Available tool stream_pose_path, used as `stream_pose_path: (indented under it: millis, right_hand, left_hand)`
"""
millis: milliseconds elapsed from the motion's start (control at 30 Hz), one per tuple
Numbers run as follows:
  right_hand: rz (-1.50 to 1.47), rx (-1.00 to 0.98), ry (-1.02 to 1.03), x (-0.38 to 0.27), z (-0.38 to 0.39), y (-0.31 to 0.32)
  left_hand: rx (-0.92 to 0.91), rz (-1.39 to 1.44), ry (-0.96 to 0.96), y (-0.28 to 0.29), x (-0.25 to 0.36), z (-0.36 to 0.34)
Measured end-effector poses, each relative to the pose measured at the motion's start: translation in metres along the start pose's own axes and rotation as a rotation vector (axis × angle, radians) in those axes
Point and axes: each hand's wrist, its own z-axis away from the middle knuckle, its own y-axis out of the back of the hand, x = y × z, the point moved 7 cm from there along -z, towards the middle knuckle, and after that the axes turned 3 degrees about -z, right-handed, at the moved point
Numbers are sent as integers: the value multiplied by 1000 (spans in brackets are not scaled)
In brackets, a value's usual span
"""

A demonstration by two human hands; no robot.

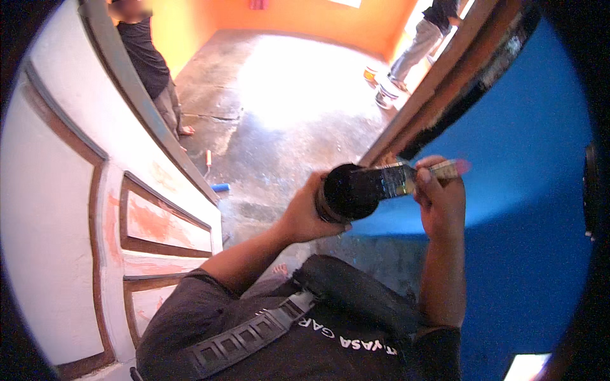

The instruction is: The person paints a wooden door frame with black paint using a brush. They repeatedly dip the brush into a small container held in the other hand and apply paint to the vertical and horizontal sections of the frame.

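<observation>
My left hand (306, 213) is wrapped round the side of a round paint can (325, 202) whose inside looks black. In my right hand (440, 200) is a flat paintbrush (397, 180), gripped at its handle, which has a pinkish end. The dark bristles point left and reach over the can's rim. Whether they touch the paint cannot be made out. Both hands are held in front of my chest, beside the door frame (406, 117), which is brown with a black strip along its edge.
To the left stands a white panelled door (57, 209) with brown trim and reddish patches. A blue wall (521, 190) rises at the right. Beyond the doorway are a blue paint roller (220, 188) on the floor, a bucket (386, 96) and two people (145, 60) (424, 44).
</observation>
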Motion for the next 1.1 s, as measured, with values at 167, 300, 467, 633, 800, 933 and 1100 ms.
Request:
stream_pose_path:
  millis: [167, 300, 467, 633, 800, 933, 1100]
  right_hand:
    - [133, -13, 48, -3, 14, -19]
    - [203, -69, 98, -13, 17, -42]
    - [417, -224, 81, -16, 18, -71]
    - [394, -226, 48, -12, 17, -72]
    - [314, -242, 60, -3, 11, -62]
    - [240, -391, 55, 12, 15, -59]
    - [185, -468, 62, 11, 23, -33]
  left_hand:
    - [-17, -96, 45, 9, 9, 11]
    - [-27, -46, 99, 14, 8, 18]
    - [15, 7, 60, 20, 12, 21]
    - [36, 5, 82, 16, 14, 30]
    - [125, -174, 106, 19, 21, 41]
    - [186, -202, 92, 8, 26, 51]
    - [240, -242, 111, -31, 28, 63]
